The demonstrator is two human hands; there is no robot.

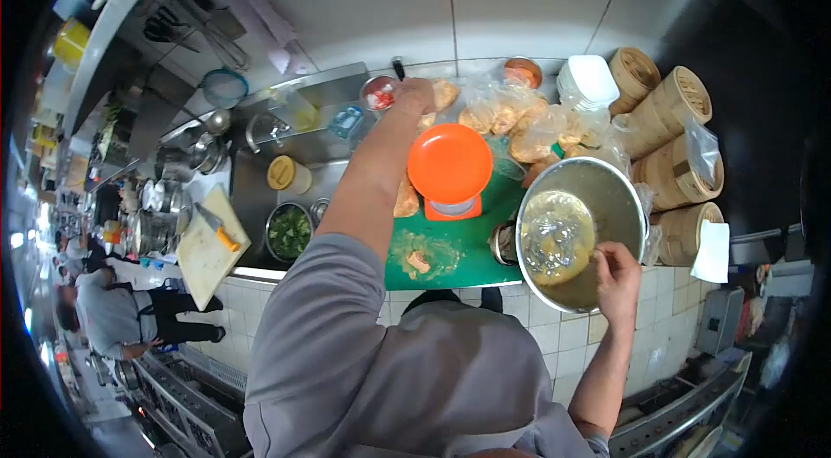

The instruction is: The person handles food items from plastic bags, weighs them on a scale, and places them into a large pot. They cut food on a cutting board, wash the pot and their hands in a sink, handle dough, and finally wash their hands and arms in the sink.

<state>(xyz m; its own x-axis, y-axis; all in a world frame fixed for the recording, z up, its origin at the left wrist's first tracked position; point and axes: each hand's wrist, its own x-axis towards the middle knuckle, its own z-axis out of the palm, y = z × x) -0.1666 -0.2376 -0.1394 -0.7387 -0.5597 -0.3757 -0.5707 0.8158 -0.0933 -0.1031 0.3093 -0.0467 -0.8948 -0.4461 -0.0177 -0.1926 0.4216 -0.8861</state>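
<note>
My left hand (415, 95) reaches to the back of the counter, beside a small bowl (379, 93) of red and white pieces and a plastic bag of orange-tan food (445, 94). Its fingertips are hidden, so its grip does not show. Over the near right rim of a large steel pot (617, 190), my right hand (617, 278) has its fingers pinched together; what they hold, if anything, is too small to make out. Yellowish, shiny liquid (557, 241) lies in the pot. Between my arms stands an orange kitchen scale (450, 164) with a round pan.
A green cutting board (450, 237) carries an orange-tan smear. Bagged food (506, 118) lines the back; bamboo steamers (671, 170) stack at right. Left are a sink (251, 172), a bowl of greens (289, 231) and a knife (216, 228) on a white board (206, 257). A person (108, 311) stands far left.
</note>
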